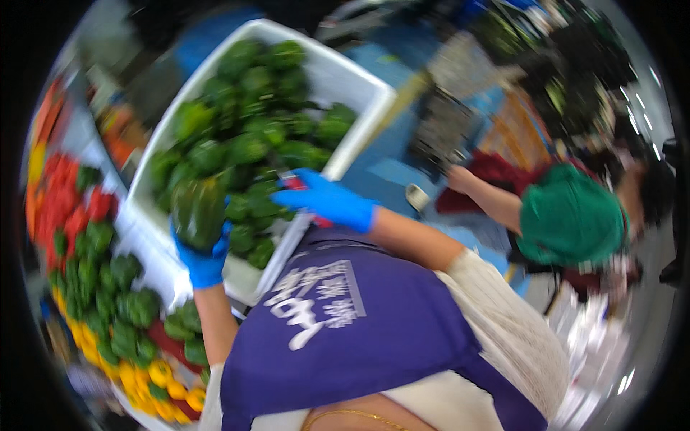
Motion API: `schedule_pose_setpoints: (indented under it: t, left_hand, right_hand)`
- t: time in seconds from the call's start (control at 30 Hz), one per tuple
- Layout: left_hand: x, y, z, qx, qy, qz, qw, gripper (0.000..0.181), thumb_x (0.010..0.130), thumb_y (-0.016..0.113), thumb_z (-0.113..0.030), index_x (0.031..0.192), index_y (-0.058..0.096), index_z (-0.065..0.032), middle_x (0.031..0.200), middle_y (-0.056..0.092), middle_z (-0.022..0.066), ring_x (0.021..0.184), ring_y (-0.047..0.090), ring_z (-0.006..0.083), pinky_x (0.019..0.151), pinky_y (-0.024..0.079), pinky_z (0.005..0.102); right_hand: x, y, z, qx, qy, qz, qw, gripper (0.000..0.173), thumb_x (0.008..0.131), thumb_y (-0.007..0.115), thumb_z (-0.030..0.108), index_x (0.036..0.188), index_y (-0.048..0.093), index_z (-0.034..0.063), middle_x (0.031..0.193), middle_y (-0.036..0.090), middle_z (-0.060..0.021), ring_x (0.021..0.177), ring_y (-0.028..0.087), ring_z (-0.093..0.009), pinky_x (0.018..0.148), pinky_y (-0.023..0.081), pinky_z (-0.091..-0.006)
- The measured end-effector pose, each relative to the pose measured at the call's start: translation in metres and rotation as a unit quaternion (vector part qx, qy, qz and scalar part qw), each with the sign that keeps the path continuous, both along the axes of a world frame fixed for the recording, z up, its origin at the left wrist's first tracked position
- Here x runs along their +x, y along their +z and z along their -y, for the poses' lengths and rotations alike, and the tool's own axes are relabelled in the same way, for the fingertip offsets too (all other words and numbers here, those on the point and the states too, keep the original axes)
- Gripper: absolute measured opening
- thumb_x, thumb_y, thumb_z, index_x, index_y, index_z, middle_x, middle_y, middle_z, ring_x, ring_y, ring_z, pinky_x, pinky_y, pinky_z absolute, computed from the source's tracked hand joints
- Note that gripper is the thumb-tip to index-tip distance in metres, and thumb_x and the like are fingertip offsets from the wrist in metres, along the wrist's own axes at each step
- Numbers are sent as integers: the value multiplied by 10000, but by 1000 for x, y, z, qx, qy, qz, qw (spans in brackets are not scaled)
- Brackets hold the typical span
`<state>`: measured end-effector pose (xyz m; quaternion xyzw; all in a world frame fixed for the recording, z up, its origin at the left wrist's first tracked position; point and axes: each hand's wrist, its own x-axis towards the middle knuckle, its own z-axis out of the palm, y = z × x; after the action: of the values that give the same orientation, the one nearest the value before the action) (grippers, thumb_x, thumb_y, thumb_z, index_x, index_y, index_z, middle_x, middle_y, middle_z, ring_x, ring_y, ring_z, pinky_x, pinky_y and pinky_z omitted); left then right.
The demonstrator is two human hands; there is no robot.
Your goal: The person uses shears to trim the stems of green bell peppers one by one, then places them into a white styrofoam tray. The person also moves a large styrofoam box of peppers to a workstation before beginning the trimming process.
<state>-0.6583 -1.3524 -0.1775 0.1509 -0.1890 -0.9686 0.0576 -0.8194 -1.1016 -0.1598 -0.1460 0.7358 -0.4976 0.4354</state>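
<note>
A large dark green bell pepper (197, 214) sits in the grasp of my left hand (204, 265), which wears a blue glove. In my blue-gloved right hand (337, 203) is a small red-handled tool (295, 182) with a metal end, likely a knife; blur hides its exact shape. Both hands are over the near side of a white foam box (353, 67). Many green bell peppers (259, 129) fill much of that box, heaped toward its far and left sides. My right hand hovers near the peppers at the box's right rim.
To the left, a display holds red bell peppers (59, 194), more green peppers (102, 291) and yellow bell peppers (140, 385). At right, a person in a green cap (574, 215) reaches toward a dark crate (439, 126). Blue flooring (385, 172) lies between us.
</note>
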Motion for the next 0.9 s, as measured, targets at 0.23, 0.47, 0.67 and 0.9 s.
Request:
schedule_pose_setpoints:
  t: [0.23,0.47,0.67,0.9]
  left_hand:
    - [33,14,95,75,258,-37,963,586,930,470,-548,1398,487,-195,1417,504,110,1237,513,384,913,489,576]
    - [116,29,186,30,437,-45,898,630,904,479,-630,1365,517,-203,1365,543,108,1196,541,414,807,559,532]
    - [195,69,286,-104,639,-1,762,621,940,445,-593,1383,491,-160,1425,484,124,1276,475,378,995,462,595]
    - [220,136,333,-272,695,112,656,635,978,509,-469,1437,365,-56,1558,234,183,1187,528,473,955,503,580]
  right_hand:
    - [1,-30,-27,-3,3,-4,1000,607,874,731,268,1341,483,-31,1214,601,-103,1060,549,-163,916,457,-312]
    - [2,-4,-18,3,32,19,999,453,895,679,150,1300,514,32,1154,608,-46,961,560,-126,812,455,-272]
    - [5,8,-11,17,21,27,999,437,897,661,120,1300,511,41,1055,599,-3,853,527,-83,723,426,-228]
    - [5,4,-15,-10,23,53,998,451,907,653,110,1316,492,11,1095,603,-18,906,547,-97,778,445,-237]
